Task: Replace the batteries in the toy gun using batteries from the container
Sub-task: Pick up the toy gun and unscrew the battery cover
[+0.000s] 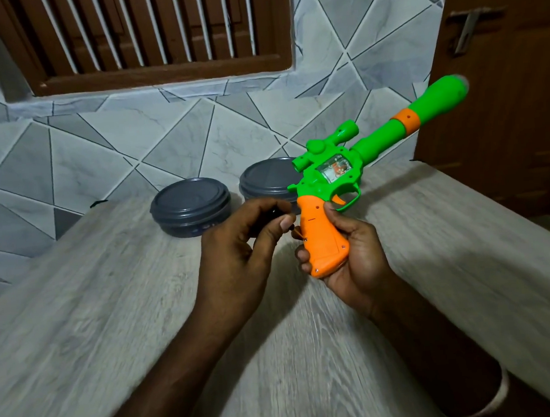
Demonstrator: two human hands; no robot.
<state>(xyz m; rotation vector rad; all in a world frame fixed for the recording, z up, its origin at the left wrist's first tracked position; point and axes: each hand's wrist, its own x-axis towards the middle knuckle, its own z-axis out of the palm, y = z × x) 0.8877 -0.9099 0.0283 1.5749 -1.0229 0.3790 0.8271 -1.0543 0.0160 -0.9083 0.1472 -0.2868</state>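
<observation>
Here, your right hand [351, 255] grips the toy gun [322, 177] by its orange handle above the table [109, 285]; your left hand [234, 253] pinches a screwdriver [296, 232] at its screw. Keep the tip square, pressing steadily.

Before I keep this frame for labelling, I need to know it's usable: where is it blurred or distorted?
Head view: the table streaks with motion blur toward the edges; the toy gun is smeared at its muzzle, while its orange handle is fairly sharp; the light is dim and even, with no glare.
</observation>
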